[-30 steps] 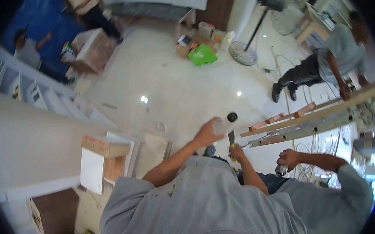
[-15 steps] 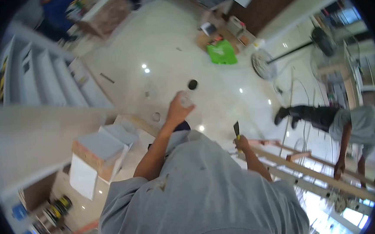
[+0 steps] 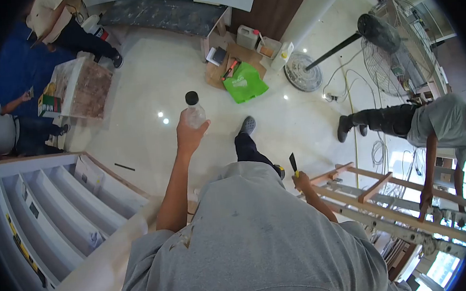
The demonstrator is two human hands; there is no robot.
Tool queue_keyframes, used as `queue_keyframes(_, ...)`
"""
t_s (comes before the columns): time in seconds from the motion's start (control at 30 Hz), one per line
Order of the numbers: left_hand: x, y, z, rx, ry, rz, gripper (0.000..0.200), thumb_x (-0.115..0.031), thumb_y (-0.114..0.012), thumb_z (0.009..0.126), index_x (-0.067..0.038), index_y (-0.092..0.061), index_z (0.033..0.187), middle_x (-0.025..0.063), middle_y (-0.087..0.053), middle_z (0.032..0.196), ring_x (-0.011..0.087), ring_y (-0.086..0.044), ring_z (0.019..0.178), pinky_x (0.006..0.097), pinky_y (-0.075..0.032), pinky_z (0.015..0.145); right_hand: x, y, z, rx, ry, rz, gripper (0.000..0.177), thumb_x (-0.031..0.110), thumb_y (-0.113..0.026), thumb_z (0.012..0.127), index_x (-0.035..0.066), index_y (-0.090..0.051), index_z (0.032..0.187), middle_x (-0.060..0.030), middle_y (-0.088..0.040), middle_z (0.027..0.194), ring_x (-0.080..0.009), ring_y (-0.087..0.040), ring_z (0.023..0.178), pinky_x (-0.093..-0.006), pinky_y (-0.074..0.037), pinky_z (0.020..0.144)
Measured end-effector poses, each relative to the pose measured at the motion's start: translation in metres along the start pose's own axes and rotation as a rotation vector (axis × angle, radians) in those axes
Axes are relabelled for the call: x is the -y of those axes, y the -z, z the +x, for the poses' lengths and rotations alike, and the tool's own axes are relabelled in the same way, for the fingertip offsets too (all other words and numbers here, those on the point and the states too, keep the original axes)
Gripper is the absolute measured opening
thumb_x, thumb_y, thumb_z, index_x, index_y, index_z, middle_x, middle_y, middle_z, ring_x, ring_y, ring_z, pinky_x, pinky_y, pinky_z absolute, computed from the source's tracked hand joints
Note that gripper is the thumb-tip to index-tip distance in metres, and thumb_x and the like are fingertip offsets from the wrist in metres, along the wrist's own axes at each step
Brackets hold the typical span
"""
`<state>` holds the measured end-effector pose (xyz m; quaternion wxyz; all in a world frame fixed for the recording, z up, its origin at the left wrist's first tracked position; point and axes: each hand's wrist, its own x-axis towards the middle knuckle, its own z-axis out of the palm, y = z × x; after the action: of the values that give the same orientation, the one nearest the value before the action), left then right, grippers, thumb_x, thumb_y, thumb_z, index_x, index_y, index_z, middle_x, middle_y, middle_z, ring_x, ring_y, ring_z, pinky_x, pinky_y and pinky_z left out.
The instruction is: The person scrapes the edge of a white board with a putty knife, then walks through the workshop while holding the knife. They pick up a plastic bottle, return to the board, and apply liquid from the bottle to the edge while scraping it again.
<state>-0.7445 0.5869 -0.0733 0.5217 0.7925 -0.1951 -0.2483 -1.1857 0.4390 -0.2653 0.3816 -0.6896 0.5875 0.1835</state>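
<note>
A clear bottle (image 3: 195,115) with a black cap (image 3: 191,98) is in my left hand (image 3: 189,135), held out over the pale floor. My left fingers wrap around the bottle's body, and the cap points away from me. Off to the right, my right hand (image 3: 302,182) is closed around the yellow handle of a putty knife (image 3: 293,163). Its dark blade points forward, away from my body. Wooden ladder rails (image 3: 366,201) lie beside my right forearm.
A green bag (image 3: 245,83) lies on cardboard ahead, near a white jug (image 3: 247,37). A standing fan (image 3: 379,32) is at right, beside loose cables (image 3: 378,154). One person (image 3: 439,125) bends at right; two more are at upper left. White shelving (image 3: 58,201) fills the left.
My view has turned leftward and forward, bringing the shelving closer and my shoe into sight. The bottle is now seen more side-on in my left hand. My right hand still grips the putty knife.
</note>
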Motion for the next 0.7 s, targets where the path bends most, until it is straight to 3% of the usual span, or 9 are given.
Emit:
queue_keyframes(0.1,-0.018,-0.016,0.041,-0.043,0.02,0.061,0.053,-0.018,-0.073,0.066,-0.002,-0.048,0.11,0.0119,-0.058,0.098,0.0202,-0.056,0.09,0.0322,-0.045,0.08,0.034,0.03,0.025,0.136,-0.076,-0.032,0.031,0.026,-0.055,0.079,-0.002,-0.052,0.091,-0.0148,-0.061,0.064,-0.0237,-0.061,0.05,-0.0364,-0.05,0.051)
queue_keyframes(0.3,-0.04,-0.023,0.124,-0.137,-0.023,0.112,0.053,-0.019,-0.074,0.066,0.002,-0.049,0.108,0.014,-0.057,0.098,0.022,-0.056,0.09,0.0322,-0.045,0.08,0.117,0.099,0.138,0.298,-0.023,-0.251,0.031,0.031,-0.053,0.082,0.001,-0.051,0.088,-0.0168,-0.061,0.067,-0.0265,-0.062,0.056,-0.0379,-0.05,0.054)
queue_keyframes(0.37,-0.053,-0.024,0.146,-0.183,0.003,0.133,0.054,-0.019,-0.074,0.066,0.002,-0.049,0.108,0.0141,-0.057,0.098,0.0224,-0.056,0.09,0.0323,-0.045,0.08,0.169,0.129,0.172,0.174,0.031,-0.237,0.033,0.034,-0.053,0.083,0.003,-0.049,0.09,-0.014,-0.06,0.063,-0.0255,-0.06,0.051,-0.0372,-0.048,0.048)
queue_keyframes(0.5,-0.052,-0.026,0.194,-0.232,0.022,0.16,0.055,-0.021,-0.075,0.066,0.002,-0.049,0.109,0.0143,-0.057,0.098,0.0227,-0.056,0.091,0.0325,-0.044,0.08,0.234,0.146,0.295,-0.098,0.479,-0.057,0.027,0.03,-0.051,0.086,0.005,-0.046,0.093,-0.0103,-0.056,0.057,-0.0223,-0.055,0.044,-0.036,-0.045,0.042)
queue_keyframes(0.57,-0.058,-0.024,0.217,-0.229,0.038,0.173,0.056,-0.022,-0.075,0.066,0.002,-0.048,0.109,0.0147,-0.057,0.098,0.0233,-0.056,0.091,0.0327,-0.044,0.08,0.311,0.186,0.284,0.001,0.443,0.161,0.025,0.028,-0.051,0.086,0.004,-0.047,0.093,-0.0104,-0.055,0.057,-0.022,-0.055,0.043,-0.0355,-0.045,0.042)
queue_keyframes(0.7,-0.063,-0.016,0.279,-0.242,-0.01,0.202,0.056,-0.023,-0.075,0.065,0.001,-0.049,0.109,0.016,-0.057,0.1,0.0253,-0.056,0.093,0.0334,-0.044,0.082,0.382,0.203,0.319,-0.038,0.462,0.045,0.03,0.031,-0.052,0.085,0.003,-0.047,0.095,-0.0125,-0.056,0.06,-0.0244,-0.056,0.045,-0.0366,-0.046,0.046)
